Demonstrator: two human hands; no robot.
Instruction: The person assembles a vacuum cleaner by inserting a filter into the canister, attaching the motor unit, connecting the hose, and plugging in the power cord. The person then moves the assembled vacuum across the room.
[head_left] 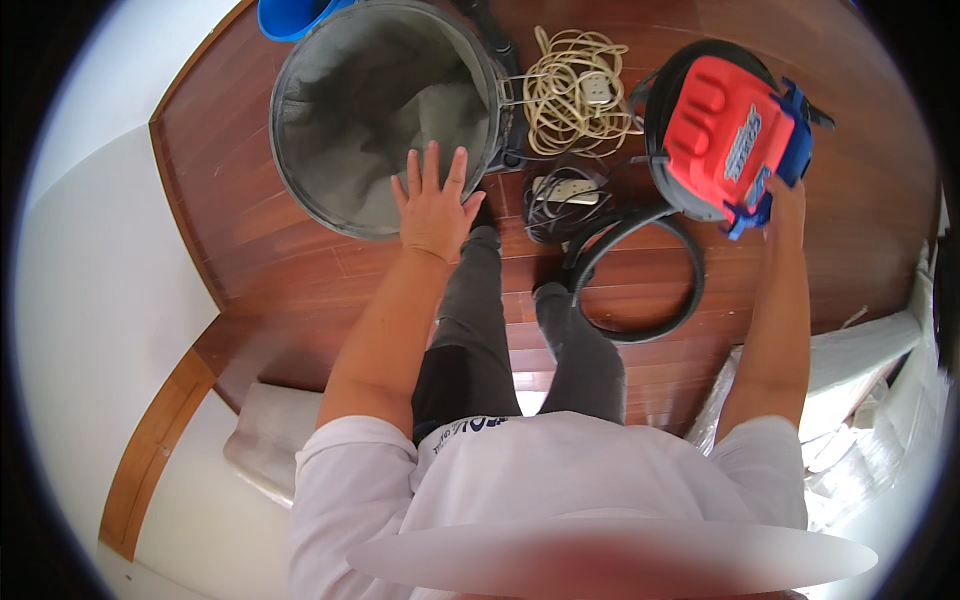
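My left hand [436,212] is open, its fingers spread over the near right part of a round vacuum tank. A grey cloth filter [340,130] lines the inside of this tank, bunched and folded, within a dark round rim [287,172]. Whether my fingers touch the cloth, I cannot tell. On the right, my right hand [786,208] is closed round a blue handle part of the red vacuum cleaner head [712,120]. The head is tilted, with its black round base showing behind the red cover.
Between tank and head lie a coiled cream extension cord [560,115], a black cable [540,215] with a white socket strip [566,190], and a looped black hose [690,300] near my feet. A blue bucket [290,18] stands behind the tank. Plastic-wrapped things [860,350] sit at right.
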